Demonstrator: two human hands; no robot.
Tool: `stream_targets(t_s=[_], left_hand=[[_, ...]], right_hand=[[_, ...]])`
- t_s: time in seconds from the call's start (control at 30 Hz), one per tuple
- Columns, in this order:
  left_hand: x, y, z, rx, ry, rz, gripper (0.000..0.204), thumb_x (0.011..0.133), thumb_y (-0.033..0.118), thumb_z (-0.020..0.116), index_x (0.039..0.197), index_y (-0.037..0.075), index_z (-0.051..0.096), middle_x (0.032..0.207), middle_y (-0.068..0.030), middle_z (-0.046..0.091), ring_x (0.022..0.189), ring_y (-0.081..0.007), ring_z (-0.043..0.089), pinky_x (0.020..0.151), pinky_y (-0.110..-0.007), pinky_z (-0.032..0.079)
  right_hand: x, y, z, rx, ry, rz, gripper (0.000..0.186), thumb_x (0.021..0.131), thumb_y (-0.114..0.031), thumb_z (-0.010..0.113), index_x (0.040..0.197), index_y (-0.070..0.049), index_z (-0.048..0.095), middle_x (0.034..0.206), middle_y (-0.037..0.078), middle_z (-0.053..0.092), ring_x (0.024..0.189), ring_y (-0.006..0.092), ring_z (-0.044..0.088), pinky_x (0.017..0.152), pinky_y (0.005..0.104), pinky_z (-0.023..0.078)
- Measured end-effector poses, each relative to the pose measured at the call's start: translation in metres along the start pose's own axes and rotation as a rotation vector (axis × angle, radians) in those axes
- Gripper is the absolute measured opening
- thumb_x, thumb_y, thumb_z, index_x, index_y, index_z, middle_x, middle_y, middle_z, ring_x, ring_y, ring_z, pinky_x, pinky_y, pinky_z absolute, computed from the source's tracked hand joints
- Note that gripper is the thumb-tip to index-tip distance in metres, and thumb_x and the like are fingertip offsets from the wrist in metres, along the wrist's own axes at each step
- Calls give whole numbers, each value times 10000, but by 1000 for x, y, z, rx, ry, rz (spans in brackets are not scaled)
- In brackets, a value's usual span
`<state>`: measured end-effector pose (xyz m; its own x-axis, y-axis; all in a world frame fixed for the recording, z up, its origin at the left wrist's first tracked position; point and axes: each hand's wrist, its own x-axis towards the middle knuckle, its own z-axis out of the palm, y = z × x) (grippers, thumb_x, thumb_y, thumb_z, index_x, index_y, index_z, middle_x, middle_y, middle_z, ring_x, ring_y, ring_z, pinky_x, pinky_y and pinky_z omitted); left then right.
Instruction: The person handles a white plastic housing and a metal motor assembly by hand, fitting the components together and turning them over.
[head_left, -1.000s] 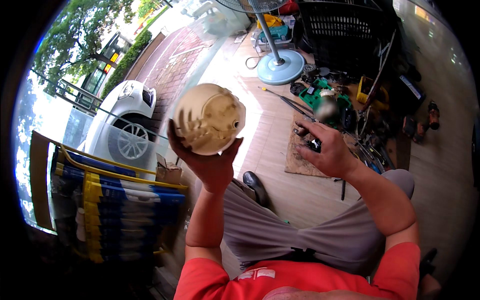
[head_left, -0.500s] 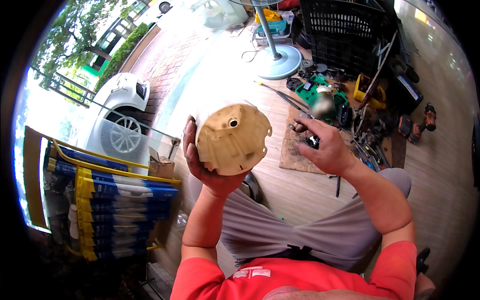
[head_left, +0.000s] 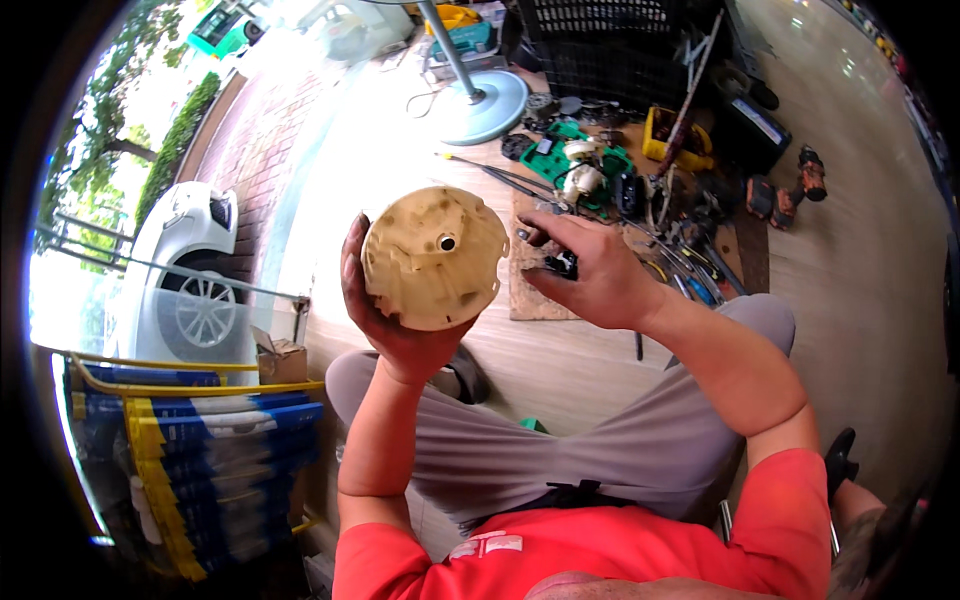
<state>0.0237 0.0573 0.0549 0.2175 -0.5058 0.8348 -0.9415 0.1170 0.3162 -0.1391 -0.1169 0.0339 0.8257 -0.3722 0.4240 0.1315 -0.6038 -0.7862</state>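
My left hand (head_left: 392,340) grips a round yellowish plastic housing (head_left: 430,280) from its left and underside, with its holed face turned up toward me. Just right of it, my right hand (head_left: 590,265) has curled fingers round a small black part (head_left: 560,265), with small metal bits at the fingertips; their exact shape is unclear. Beyond that hand, a brown board (head_left: 530,300) lies on the floor with pliers, rods and other hand tools, beside an open green case (head_left: 545,155) holding pale and black parts.
A fan's round base (head_left: 465,120), a black crate (head_left: 605,60), a yellow bin (head_left: 660,125) and an orange drill (head_left: 810,175) stand beyond. Stacked blue-and-yellow packages (head_left: 200,450) on a rack are at left, by glass facing a white car (head_left: 180,240). A black shoe (head_left: 838,455) is at lower right.
The housing has turned in my left hand, its hole moving to near the middle, and has come closer to my right hand. The whole view has shifted as the head moved.
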Motion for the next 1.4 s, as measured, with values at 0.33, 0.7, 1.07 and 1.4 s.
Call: stream_targets(t_s=[0.33, 0.7, 1.07, 1.4], left_hand=[[-42, -30, 67, -326, -139, -198, 1226, 574, 141, 949, 1497, 55, 145, 1500, -237, 285, 1355, -371, 386, 1102, -475, 380], [-65, -23, 78, -477, -225, -226, 1234, 594, 197, 947, 1508, 59, 130, 1499, -279, 277, 1340, -398, 398, 1085, -485, 392], [-69, -33, 75, -490, -229, -258, 1231, 608, 200, 939, 1515, 68, 118, 1505, -292, 260, 1359, -412, 379, 1090, -499, 388], [-75, -32, 77, -514, -242, -299, 1224, 614, 180, 934, 1517, 69, 115, 1514, -276, 250, 1358, -398, 385, 1101, -493, 380]], right_hand=[[-10, 23, -7, -122, 45, 98, 704, 744, -104, 783, 1365, 3, 470, 1138, 197, 653, 1022, 313, 663, 878, 364, 521], [-23, 26, -8, -92, -168, 248, 760, 736, -118, 754, 1401, -11, 403, 1230, 242, 580, 1099, 406, 595, 938, 421, 503], [-15, 35, 3, -111, -159, 193, 771, 739, -106, 746, 1413, -6, 385, 1209, 247, 582, 1075, 416, 598, 918, 427, 508], [-21, 36, 6, -120, -152, 205, 760, 748, -113, 745, 1409, -3, 387, 1175, 247, 591, 1050, 417, 604, 895, 434, 511]])
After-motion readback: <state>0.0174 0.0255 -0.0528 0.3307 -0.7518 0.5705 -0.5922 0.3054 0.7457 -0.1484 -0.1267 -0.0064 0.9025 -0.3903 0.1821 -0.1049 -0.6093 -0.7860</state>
